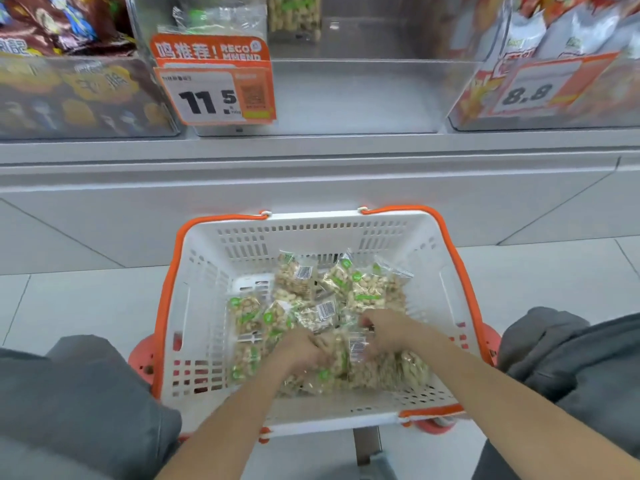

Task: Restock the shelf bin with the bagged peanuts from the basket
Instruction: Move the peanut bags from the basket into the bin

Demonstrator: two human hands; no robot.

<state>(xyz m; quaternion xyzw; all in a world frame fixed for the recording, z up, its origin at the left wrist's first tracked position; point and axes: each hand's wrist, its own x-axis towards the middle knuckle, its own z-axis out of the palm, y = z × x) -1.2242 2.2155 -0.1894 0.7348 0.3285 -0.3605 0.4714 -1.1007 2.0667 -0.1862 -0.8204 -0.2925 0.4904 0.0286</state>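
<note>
While both hands work among the bagged peanuts near the basket's near edge, the left hand has its fingers curled round a bag in the heap, and the right hand pinches the top of another just beside it; motion blur hides exactly how many bags each holds. More bags lie loose across the floor of the white basket, piled toward its right and near sides, with a bare patch at the far left corner. Its orange handles hang folded outward. Above, the clear shelf bin behind the 11.5 price tag holds only a few peanut bags at its back. I judge the slick film the main risk: a shallow pinch could let a bag slide free during the lift, or a handful could snag the bin's front wall and spill onto the floor.
</note>
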